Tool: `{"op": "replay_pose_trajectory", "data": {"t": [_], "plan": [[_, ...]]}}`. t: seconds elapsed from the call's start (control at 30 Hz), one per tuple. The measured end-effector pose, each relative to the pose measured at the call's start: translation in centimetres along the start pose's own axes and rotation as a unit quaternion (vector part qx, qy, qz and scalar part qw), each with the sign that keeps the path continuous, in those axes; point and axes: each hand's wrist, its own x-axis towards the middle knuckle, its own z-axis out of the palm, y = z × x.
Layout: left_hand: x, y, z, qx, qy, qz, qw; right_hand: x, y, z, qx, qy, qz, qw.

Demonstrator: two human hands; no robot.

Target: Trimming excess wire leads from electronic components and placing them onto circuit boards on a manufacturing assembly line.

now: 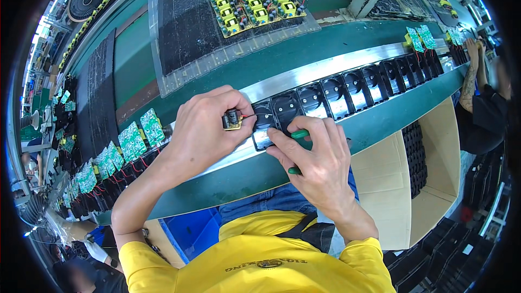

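Observation:
A small circuit board (232,121) with dark cylindrical parts sits pinched in the fingers of my left hand (202,130). From it a red wire and a dark wire run into the nearest black plastic casing (264,135), the left end of a row. My right hand (321,165) is closed round a tool with green handles (299,134); its working end is hidden by the fingers. My right fingertips are at the edge of that same casing, close to the wires.
More open black casings (355,82) line the metal rail (293,80) to the right. Green boards (132,140) stand at left. Yellow-topped boards (255,2) cover a mat beyond. A cardboard box (382,195) is below right, a blue bin (192,230) below left. Another person's arm (470,78) is far right.

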Motion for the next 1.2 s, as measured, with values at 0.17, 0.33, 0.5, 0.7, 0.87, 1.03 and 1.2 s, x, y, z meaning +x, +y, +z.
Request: {"op": "replay_pose_trajectory", "data": {"t": [0.17, 0.33, 0.5, 0.7, 0.87, 1.03, 1.2], "plan": [[0.3, -0.9, -0.2, 0.015, -0.015, 0.075, 0.997, 2.7, -1.9, -3.3, 0.302, 0.002, 0.099, 0.948], [0.9, -2.5, -0.9, 0.077, -0.037, 0.198, 0.976, 6.0, -0.3, -2.7, 0.590, 0.028, 0.169, 0.789], [1.1, -3.0, -1.4, 0.177, -0.033, 0.285, 0.941, 8.6, -0.9, 2.0, 0.737, 0.124, 0.187, 0.637], [0.8, -3.4, -1.0, 0.237, -0.002, 0.318, 0.918, 8.9, -0.5, 4.5, 0.761, 0.146, 0.177, 0.607], [0.8, -3.4, -0.4, 0.223, 0.020, 0.330, 0.917, 9.3, -1.1, 5.2, 0.742, 0.141, 0.221, 0.617], [1.0, -3.4, -0.4, 0.191, 0.023, 0.327, 0.925, 9.6, -1.4, 6.1, 0.672, 0.137, 0.164, 0.709], [0.7, -3.1, -0.2, 0.195, 0.033, 0.308, 0.931, 9.2, -1.4, 6.6, 0.697, 0.140, 0.150, 0.687]]}}
